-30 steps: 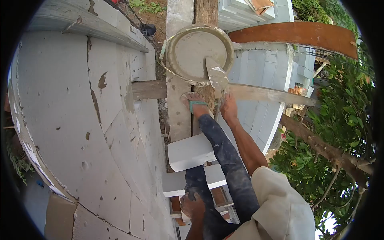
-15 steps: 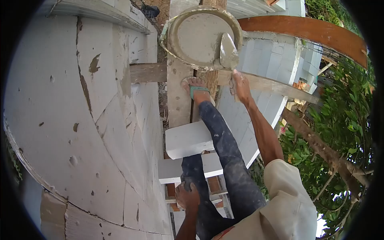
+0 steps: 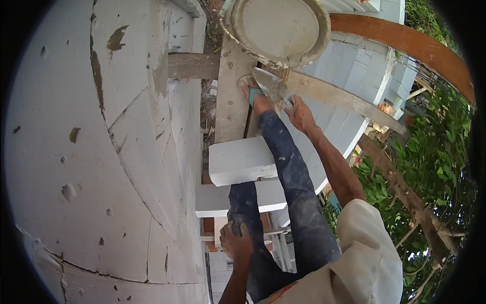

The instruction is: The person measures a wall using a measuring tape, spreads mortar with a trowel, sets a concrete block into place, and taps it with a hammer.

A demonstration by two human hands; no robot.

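My right hand (image 3: 299, 114) is closed around the handle of a trowel (image 3: 271, 83). Its mortar-smeared metal blade points up and left, beside my sandalled foot (image 3: 255, 93) in this view. My left hand (image 3: 236, 240) lies on my bent knee, thumb apart from the fingers, holding nothing. Beyond the trowel stands a round bucket (image 3: 324, 38) with a crusted rim, containing smooth grey mortar (image 3: 277, 28). A white block (image 3: 240, 161) lies by my leg, with another white block (image 3: 271, 195) below it in the view.
A tall white block wall (image 3: 142, 167) with cracks and chips runs along my left. Wooden planks (image 3: 233, 101) lie underfoot, and a crossbeam (image 3: 349, 99) extends right. A curved brown board (image 3: 400, 43) is at upper right, above leafy branches (image 3: 425, 152).
The trowel has moved from over the bucket's edge down and left, close to my foot. The bucket sits higher in the view as the camera shifted. My left hand stays on the knee.
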